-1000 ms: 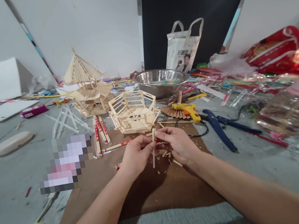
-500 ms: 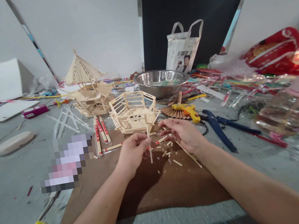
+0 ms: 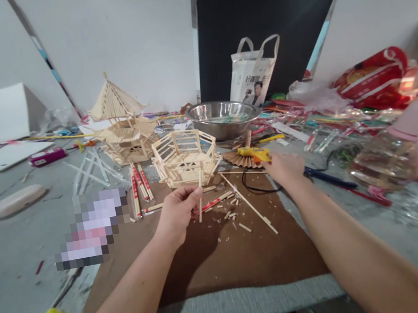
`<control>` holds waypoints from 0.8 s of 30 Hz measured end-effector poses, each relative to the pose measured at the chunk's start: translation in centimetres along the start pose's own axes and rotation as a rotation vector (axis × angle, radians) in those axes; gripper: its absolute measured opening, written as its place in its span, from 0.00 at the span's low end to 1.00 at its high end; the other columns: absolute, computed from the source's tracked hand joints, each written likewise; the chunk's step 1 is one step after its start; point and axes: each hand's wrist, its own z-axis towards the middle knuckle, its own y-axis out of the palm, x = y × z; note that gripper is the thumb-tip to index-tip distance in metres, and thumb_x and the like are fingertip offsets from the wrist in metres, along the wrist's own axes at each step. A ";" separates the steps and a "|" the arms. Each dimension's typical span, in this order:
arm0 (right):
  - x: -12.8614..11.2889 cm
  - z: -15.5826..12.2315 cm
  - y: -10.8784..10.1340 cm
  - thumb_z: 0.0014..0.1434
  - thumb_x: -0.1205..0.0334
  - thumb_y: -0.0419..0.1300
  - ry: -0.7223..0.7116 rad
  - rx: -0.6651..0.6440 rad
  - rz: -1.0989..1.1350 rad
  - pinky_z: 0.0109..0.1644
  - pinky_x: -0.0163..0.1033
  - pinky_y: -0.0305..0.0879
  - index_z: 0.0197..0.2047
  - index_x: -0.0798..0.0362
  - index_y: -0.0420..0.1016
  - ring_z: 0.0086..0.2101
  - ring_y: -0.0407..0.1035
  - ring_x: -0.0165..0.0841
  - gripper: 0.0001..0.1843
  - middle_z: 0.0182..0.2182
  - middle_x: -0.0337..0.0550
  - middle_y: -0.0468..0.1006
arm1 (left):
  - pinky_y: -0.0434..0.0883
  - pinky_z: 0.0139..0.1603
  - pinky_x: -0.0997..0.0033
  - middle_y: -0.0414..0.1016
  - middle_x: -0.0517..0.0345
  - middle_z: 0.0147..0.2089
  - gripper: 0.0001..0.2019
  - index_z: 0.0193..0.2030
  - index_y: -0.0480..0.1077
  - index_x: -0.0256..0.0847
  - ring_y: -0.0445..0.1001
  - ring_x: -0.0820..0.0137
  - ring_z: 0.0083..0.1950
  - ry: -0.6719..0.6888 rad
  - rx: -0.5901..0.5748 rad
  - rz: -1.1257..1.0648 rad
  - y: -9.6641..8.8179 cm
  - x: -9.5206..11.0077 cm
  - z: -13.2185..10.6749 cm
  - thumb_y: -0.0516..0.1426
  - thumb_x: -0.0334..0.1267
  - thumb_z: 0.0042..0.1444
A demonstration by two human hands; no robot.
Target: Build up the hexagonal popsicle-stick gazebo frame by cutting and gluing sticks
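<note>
Between the thumb and fingers of my left hand (image 3: 178,213) is a short thin wooden stick (image 3: 202,201), held nearly upright. It stands just in front of an open-topped stick frame (image 3: 188,163) with railed sides. My right hand (image 3: 286,169) is closed round the handle of a yellow hot glue gun (image 3: 253,155), whose nozzle end lies over a brown folded fan (image 3: 240,159). Most of the handle is hidden by the fingers. On the brown mat (image 3: 212,269) lie a long thin stick (image 3: 249,203) and several cut stick bits (image 3: 235,211).
Behind on the left stands a stick pavilion (image 3: 118,113) with a pointed roof. A steel bowl (image 3: 224,132) sits behind the frame. Blue-handled pliers (image 3: 330,178) lie beside my right forearm. Red-wrapped stick bundles (image 3: 141,182), a black cable (image 3: 257,189) and a pink-lidded bottle (image 3: 379,159) are around.
My right hand has let the long stick down on the mat and moved right and away to grip the glue gun. My left hand has shifted slightly left, keeping its short stick.
</note>
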 end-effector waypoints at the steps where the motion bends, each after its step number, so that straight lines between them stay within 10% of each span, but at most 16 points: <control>1: -0.1 0.0 0.2 0.51 0.53 0.50 -0.006 -0.014 0.000 0.42 0.49 0.54 0.39 0.59 0.71 0.41 0.65 0.46 0.20 0.35 0.58 0.74 | 0.56 0.16 0.80 0.58 0.67 0.13 0.13 0.24 0.64 0.35 0.56 0.82 0.15 0.002 0.000 0.001 0.0 0.0 0.0 0.59 0.44 0.40; 11: 0.5 0.1 -0.8 0.54 0.65 0.45 0.019 0.058 0.116 0.40 0.42 0.59 0.42 0.64 0.67 0.41 0.66 0.43 0.17 0.37 0.61 0.72 | 0.54 0.15 0.82 0.58 0.68 0.13 0.11 0.25 0.65 0.36 0.55 0.82 0.15 0.053 0.005 -0.010 -0.5 0.5 0.3 0.59 0.42 0.41; 14: 0.8 -0.2 -2.3 0.53 0.65 0.46 0.022 0.119 0.462 0.36 0.39 0.61 0.40 0.60 0.68 0.37 0.67 0.39 0.14 0.35 0.54 0.72 | 0.54 0.15 0.82 0.59 0.68 0.14 0.11 0.25 0.65 0.35 0.55 0.83 0.15 0.066 0.030 -0.021 -0.5 0.6 0.4 0.60 0.41 0.40; 18: 0.7 -1.4 -4.5 0.46 0.64 0.54 -0.074 -0.209 1.350 0.26 0.33 0.61 0.33 0.55 0.69 0.25 0.64 0.28 0.09 0.29 0.42 0.70 | 0.55 0.14 0.82 0.59 0.68 0.14 0.12 0.24 0.65 0.35 0.55 0.83 0.14 0.075 0.047 -0.046 -0.5 0.7 0.4 0.60 0.41 0.38; 24: -0.1 -3.2 -5.1 0.39 0.62 0.63 -0.223 -0.726 1.804 0.24 0.29 0.64 0.31 0.53 0.68 0.23 0.61 0.23 0.13 0.24 0.34 0.66 | 0.53 0.14 0.81 0.59 0.68 0.13 0.12 0.24 0.65 0.35 0.54 0.83 0.14 0.086 0.048 -0.032 -0.7 0.5 0.7 0.60 0.41 0.39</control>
